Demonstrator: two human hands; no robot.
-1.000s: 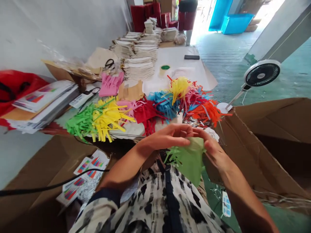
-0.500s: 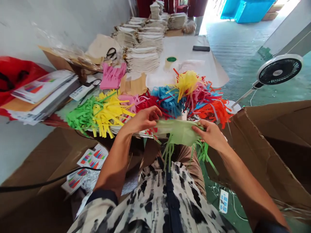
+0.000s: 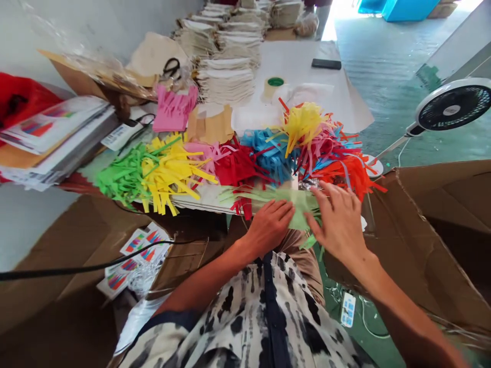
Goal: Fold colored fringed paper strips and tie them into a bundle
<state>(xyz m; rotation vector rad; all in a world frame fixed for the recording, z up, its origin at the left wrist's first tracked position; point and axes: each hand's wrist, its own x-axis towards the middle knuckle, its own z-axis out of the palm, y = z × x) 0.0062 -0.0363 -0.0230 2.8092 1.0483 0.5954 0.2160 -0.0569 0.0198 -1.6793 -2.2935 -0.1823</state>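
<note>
A light green fringed paper piece (image 3: 301, 200) lies across the near edge of the table (image 3: 307, 61), its strips pointing left. My left hand (image 3: 270, 226) rests flat on its lower left part, fingers stretched out together. My right hand (image 3: 339, 221) lies on its right end with the fingers spread. Neither hand grips it. Just beyond the hands sit piles of fringed paper: green (image 3: 120, 176), yellow (image 3: 169, 171), red (image 3: 236, 168), blue (image 3: 268, 151) and orange (image 3: 351, 174).
Stacks of cream cloth bags (image 3: 226, 76), scissors (image 3: 171, 66), a tape roll (image 3: 273, 86) and a phone (image 3: 326, 64) lie further back. Open cardboard boxes stand at right (image 3: 433, 225) and left (image 3: 57, 286). A small white fan (image 3: 452, 107) stands on the floor at right.
The green paper, held stretched between both hands in the air, has come down onto the table edge. Both hands have moved together and now lie flat on it.
</note>
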